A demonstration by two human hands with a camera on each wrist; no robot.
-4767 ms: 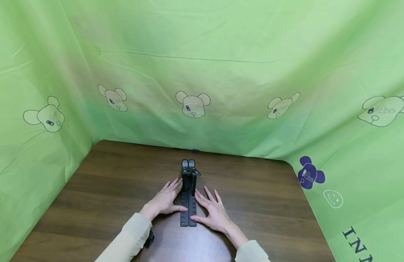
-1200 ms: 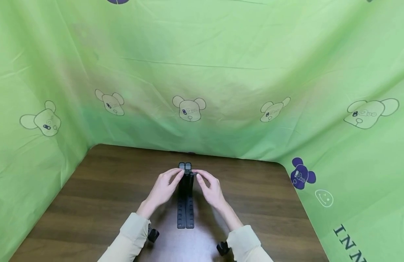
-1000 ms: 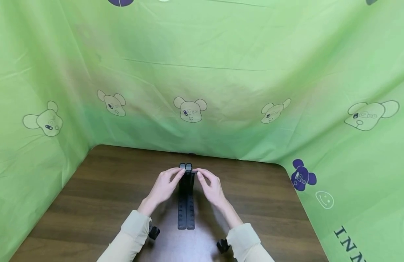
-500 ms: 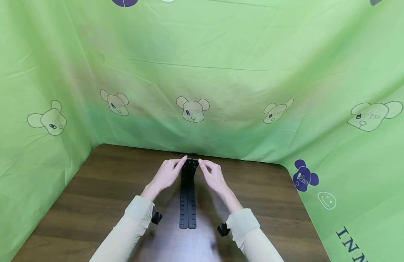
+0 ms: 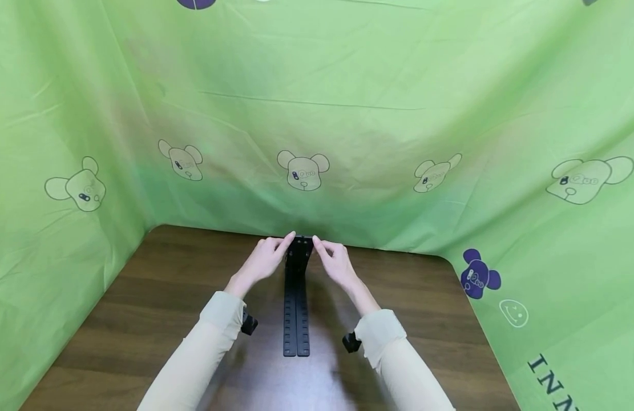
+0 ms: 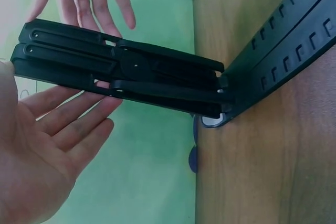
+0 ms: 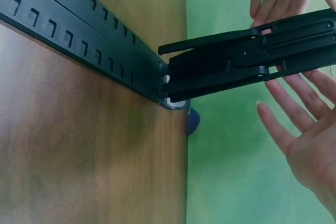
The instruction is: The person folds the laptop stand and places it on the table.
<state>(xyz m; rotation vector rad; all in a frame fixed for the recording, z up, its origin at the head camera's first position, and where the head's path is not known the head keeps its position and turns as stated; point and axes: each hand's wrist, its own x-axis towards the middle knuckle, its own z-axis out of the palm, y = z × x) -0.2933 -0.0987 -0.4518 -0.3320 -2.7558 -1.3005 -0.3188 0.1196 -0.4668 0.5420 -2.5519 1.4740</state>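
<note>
A black folding laptop stand (image 5: 296, 325) stands on the table, its two slotted base rails side by side and pointing toward me. Its upper panel (image 6: 68, 53) rises from the far hinge, tilted up and away from the base. My left hand (image 5: 262, 260) holds the panel's left edge near the top, thumb on the near face and fingers behind. My right hand (image 5: 337, 265) holds the opposite edge in the same way. In the right wrist view, a narrow support arm (image 7: 210, 41) sits slightly apart from the panel near the hinge.
The brown wooden table (image 5: 157, 319) ends just beyond the stand. A green curtain (image 5: 368, 194) printed with bear heads hangs behind it and at both sides. Small black wrist cameras (image 5: 249, 324) sit under both sleeves.
Both hands have moved from the base rails to the panel's top edges. Over the last second they raised the panel and swung it away from me; the base rails stayed put.
</note>
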